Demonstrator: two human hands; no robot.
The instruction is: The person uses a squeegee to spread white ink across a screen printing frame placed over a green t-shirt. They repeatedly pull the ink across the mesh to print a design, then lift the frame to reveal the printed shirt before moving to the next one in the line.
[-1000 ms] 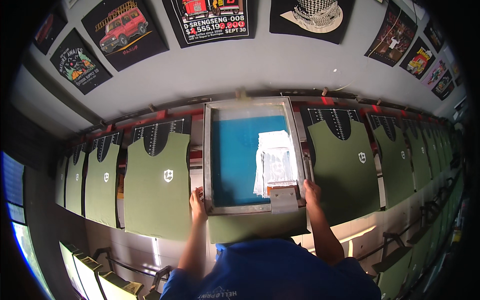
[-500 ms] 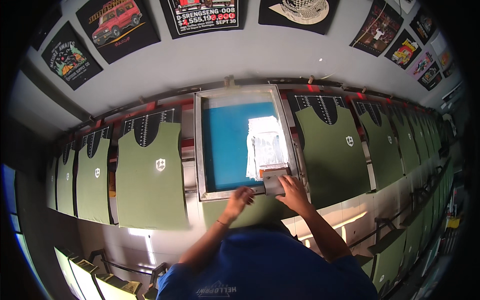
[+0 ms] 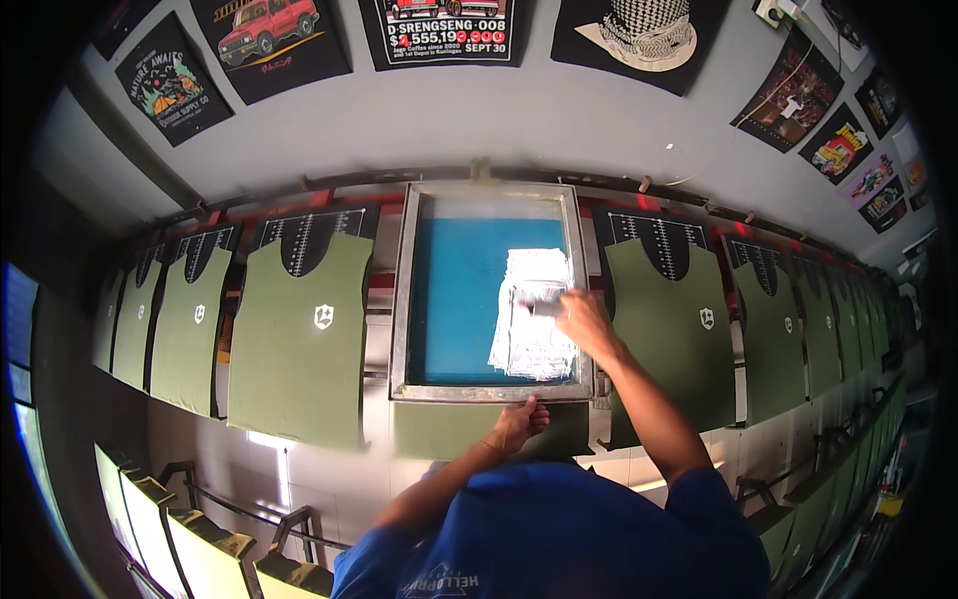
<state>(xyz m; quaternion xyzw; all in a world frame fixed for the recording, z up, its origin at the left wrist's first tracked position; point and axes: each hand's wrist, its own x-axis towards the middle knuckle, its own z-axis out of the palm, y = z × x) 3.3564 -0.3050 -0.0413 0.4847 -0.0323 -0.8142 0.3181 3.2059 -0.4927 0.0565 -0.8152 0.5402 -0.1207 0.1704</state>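
Note:
A silkscreen with a metal frame and blue mesh lies over a green shirt panel, whose near end shows below it. White ink is spread in a rough upright block on the mesh's right half. My right hand grips a small greyish squeegee, blurred by motion, over the middle of the ink. At the near rail, my left hand is closed on the frame's edge. The part of the shirt under the mesh is hidden.
Green shirt panels with a small white shield print, such as one at left and one at right, lie on black boards in a row either side. More boards stand behind me at lower left. Printed cloths hang on the grey wall.
My right hand has carried the squeegee from the screen's near edge up over the ink. My left hand has come down onto the near rail and closed on it. The view has shifted slightly.

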